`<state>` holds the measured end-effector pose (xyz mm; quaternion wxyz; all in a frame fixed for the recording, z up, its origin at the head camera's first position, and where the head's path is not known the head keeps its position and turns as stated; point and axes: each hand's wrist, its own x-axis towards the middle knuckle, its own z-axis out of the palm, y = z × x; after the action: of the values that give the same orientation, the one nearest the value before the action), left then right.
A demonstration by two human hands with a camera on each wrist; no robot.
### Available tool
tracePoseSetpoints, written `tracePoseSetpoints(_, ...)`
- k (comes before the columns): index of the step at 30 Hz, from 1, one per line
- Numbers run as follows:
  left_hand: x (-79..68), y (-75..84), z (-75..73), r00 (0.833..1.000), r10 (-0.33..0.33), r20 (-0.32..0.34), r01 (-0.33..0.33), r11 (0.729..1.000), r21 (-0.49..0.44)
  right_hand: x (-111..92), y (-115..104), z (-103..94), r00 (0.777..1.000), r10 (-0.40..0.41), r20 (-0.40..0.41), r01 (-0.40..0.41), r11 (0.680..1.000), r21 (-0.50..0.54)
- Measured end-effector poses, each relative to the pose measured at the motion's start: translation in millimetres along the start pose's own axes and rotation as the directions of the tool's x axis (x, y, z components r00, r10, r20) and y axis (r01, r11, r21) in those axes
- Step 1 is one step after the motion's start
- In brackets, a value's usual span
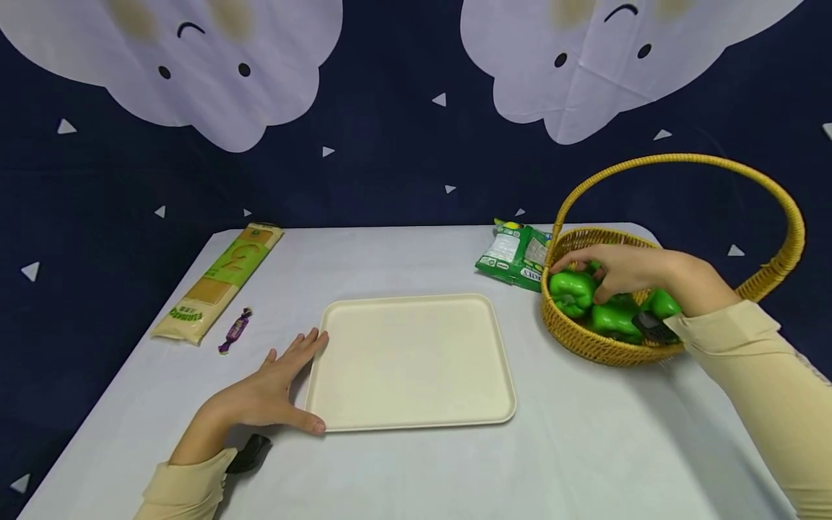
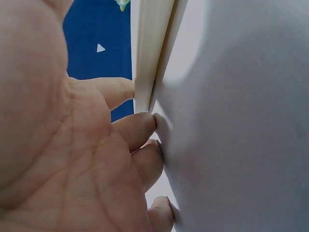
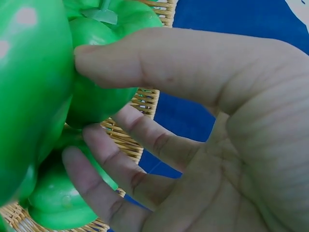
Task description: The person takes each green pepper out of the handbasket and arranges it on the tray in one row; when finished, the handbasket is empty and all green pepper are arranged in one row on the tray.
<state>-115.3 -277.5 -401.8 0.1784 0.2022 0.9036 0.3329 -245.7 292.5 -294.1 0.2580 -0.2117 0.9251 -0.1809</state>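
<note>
A cream rectangular tray lies on the table. At its left side my left hand is spread, with fingertips and thumb touching the edge; the left wrist view shows the fingers against the tray rim. My right hand reaches into a wicker basket of several green bell peppers. Its thumb and fingers are spread about one bell pepper. In the right wrist view the thumb touches a bell pepper, while the other fingers extend near its underside.
Behind the basket's left side leans a green snack packet. At the far left lie a long yellow-green noodle packet and a purple wrapped candy. The basket's tall handle arches over the right arm. A dark patterned cloth hangs behind.
</note>
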Motion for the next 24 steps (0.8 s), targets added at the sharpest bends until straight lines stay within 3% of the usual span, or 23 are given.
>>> tracePoseSetpoints(16,0.4,0.9,-1.3,1.0,-0.006,-0.003,0.006,1.0,0.027,-1.3,3.5,2.3,0.998,0.008,-0.068,-0.015,0.995,-0.097)
tracePoseSetpoints(24,0.0,3.9,-1.3,1.0,-0.006,-0.005,0.006,0.999,0.043,-3.2,3.2,3.0,0.996,0.032,-0.084,-0.04,0.995,-0.095)
